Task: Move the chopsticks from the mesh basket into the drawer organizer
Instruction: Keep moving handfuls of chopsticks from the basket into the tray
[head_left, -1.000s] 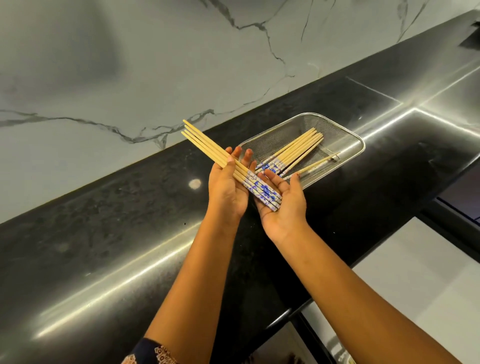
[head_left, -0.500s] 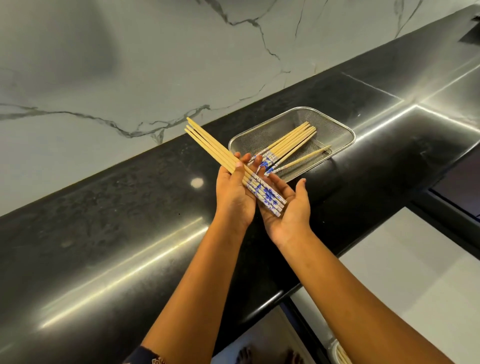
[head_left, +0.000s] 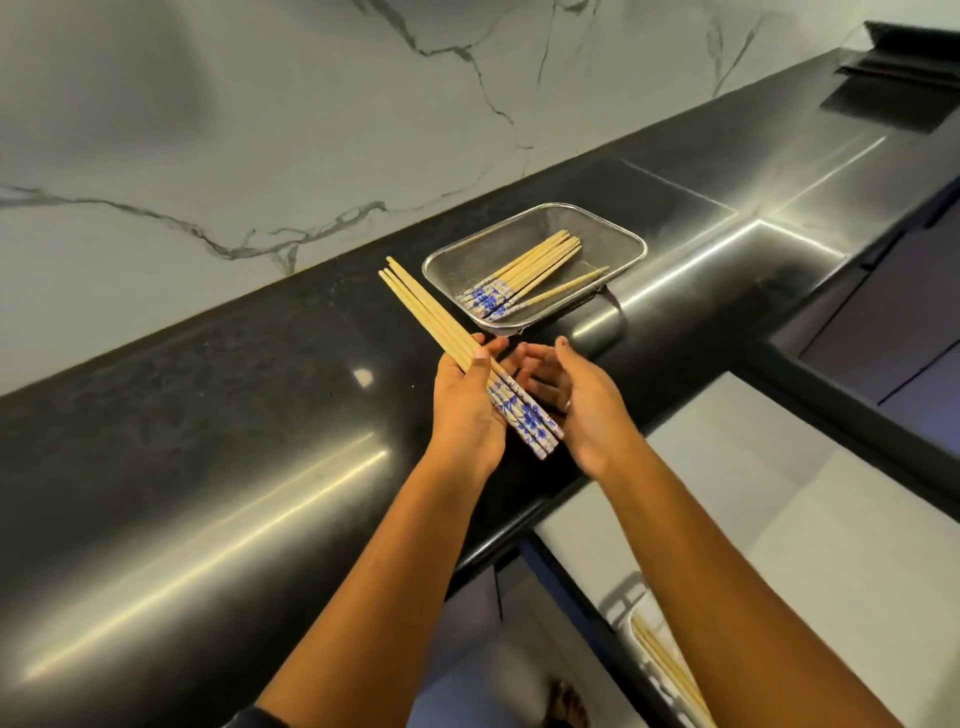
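My left hand is clamped on a bundle of chopsticks — thumb pressed across the top, fingers curled beneath — so the plain tips point up and away toward the wall and the blue-and-white patterned ends jut out past the heel of the palm. My right hand sits just beside those patterned ends, palm turned inward, fingers spread apart and holding nothing; whether it brushes the bundle I cannot tell. Both forearms reach out over the black countertop. Just beyond the fingertips stands the mesh basket, a rectangular wire tray, and in it lie the remaining chopsticks — a tight group side by side, with one more lying apart nearer the front rim. At the lower right edge, a white drawer organizer shows a few chopstick shafts lying in it.
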